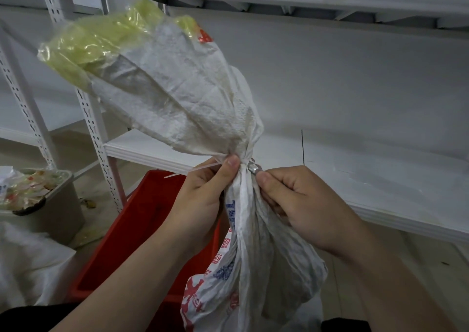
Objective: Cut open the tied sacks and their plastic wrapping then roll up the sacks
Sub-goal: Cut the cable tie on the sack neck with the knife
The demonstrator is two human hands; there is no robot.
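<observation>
A white woven sack (182, 98) with red and blue print is cinched at its neck by a pale zip tie (195, 170), whose tail sticks out to the left. Yellow-green plastic wrapping (83, 49) pokes out of the sack's flared top. My left hand (203, 199) grips the gathered neck just below the tie, thumb up against it. My right hand (302, 204) holds a small metal cutter (255, 168) with its tip at the right side of the tie. The sack's lower part (258, 275) hangs between my forearms.
A red plastic crate (132, 235) sits on the floor below the sack. A grey bin (63, 204) with plastic scraps stands at the left, white sacking (28, 263) beside it. White metal shelving (380, 199) runs behind and to the right, with slotted uprights (94, 128) at the left.
</observation>
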